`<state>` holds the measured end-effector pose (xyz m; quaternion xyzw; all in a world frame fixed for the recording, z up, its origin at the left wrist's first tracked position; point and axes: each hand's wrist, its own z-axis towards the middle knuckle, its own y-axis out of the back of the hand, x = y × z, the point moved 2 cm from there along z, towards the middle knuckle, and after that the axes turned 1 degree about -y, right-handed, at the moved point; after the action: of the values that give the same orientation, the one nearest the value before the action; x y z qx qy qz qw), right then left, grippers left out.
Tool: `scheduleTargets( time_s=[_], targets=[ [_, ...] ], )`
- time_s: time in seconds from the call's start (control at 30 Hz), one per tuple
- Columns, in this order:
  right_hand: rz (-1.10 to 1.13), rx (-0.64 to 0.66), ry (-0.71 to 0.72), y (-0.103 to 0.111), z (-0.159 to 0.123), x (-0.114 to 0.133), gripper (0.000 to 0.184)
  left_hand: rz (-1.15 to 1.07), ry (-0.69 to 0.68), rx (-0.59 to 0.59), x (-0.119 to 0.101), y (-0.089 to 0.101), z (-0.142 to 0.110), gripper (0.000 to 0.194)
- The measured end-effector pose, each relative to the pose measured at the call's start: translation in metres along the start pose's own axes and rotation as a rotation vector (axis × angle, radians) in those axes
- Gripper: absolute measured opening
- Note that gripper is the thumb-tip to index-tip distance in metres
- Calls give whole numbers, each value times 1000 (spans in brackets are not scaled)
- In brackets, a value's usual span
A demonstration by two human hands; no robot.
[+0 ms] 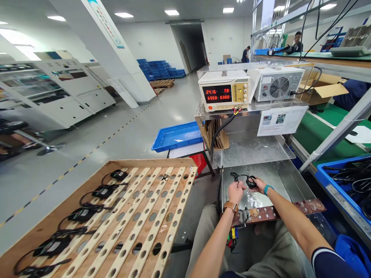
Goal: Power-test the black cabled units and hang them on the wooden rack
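Note:
A coiled black cable [251,181] is held above the metal work surface [278,181] in front of me. My right hand [260,186] is closed around the coil. Left of it, my left hand [236,191] pinches a stretch of the same cable, its fingertips partly hidden. One end of the cable [233,175] sticks out beyond my left hand. Below my wrists runs a reddish-brown strip [262,213] with a row of metal studs, and a short black lead [246,216] lies at its left part.
On my left stands a slatted wooden rack [150,200] holding several black power adapters [84,214]. A power supply [224,92] with red digits sits on the shelf ahead. To the right is a blue bin [327,173] of black cables. A blue tray [176,139] rests beyond the rack.

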<state>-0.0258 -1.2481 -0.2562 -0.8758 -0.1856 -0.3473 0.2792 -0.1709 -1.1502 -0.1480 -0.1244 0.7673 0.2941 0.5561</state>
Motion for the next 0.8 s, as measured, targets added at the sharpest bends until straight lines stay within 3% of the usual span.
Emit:
scheduleTargets(
  time_s=[0.1, 0.2, 0.3, 0.4, 0.63, 0.8],
  targets=[
    [25, 14, 44, -6, -9, 14, 21, 43, -102, -2, -19, 1, 12, 13],
    [92, 62, 65, -13, -27, 29, 31, 164, -252, 2, -31, -3, 11, 12],
    [194, 99, 116, -24, -49, 38, 56, 299, -385, -16, -39, -14, 5, 41],
    [248, 127, 177, -37, -69, 39, 75, 384, -389, -44, -45, -23, 1, 71],
    [327, 62, 150, -49, -86, 28, 68, 399, -407, -133, -52, -21, 0, 34],
    [152, 22, 108, -49, -80, 30, 75, 199, -301, -185, -46, -15, 0, 29]
  ],
)
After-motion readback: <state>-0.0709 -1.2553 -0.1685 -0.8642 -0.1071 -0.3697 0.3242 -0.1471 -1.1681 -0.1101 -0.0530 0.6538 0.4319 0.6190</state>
